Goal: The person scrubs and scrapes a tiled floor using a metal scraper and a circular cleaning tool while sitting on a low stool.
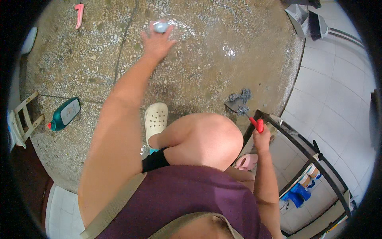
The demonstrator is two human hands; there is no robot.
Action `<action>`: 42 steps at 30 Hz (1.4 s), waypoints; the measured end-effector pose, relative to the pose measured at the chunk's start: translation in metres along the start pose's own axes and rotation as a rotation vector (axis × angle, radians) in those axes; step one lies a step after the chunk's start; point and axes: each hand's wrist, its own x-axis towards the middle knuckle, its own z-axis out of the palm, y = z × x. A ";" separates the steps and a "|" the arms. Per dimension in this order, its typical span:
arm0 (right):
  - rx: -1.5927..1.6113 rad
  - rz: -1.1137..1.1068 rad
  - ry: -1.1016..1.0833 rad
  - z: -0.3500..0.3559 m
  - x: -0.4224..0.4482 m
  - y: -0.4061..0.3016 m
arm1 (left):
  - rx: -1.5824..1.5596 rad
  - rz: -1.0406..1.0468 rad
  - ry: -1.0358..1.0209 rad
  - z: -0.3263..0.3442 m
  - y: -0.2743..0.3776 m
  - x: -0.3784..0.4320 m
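Note:
At the top centre, my left hand [158, 43] is on a smooth, pale blue-grey oval object [161, 27], with its fingers spread around it against the wet pebbled floor [191, 62]. Motion blur hides the object's underside, and I cannot tell what it is. My right hand [262, 139] grips the red handle [260, 126] of a flat-bladed scraper. Its grey metal blade [235, 104] lies low over the floor to the right of my bent knee. Grey scouring-wool clumps [245, 95] are at the blade.
A green bottle [66, 114] with a red cap lies at left, near a wooden frame [28, 118]. Far left is a pink handle [79, 16]. A dustpan [298, 21] and broom [316, 25] stand upper right. Beside my right arm is a dark metal rack [301, 152].

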 end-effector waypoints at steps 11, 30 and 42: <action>0.030 0.009 0.027 0.000 0.000 -0.005 | -0.067 0.489 -0.237 0.013 0.097 -0.055; 0.026 -0.075 0.062 0.001 -0.006 -0.004 | 0.016 -0.022 -0.013 -0.003 -0.001 -0.023; 0.033 -0.008 -0.018 0.004 -0.003 0.015 | -0.003 0.112 -0.147 0.004 0.051 -0.037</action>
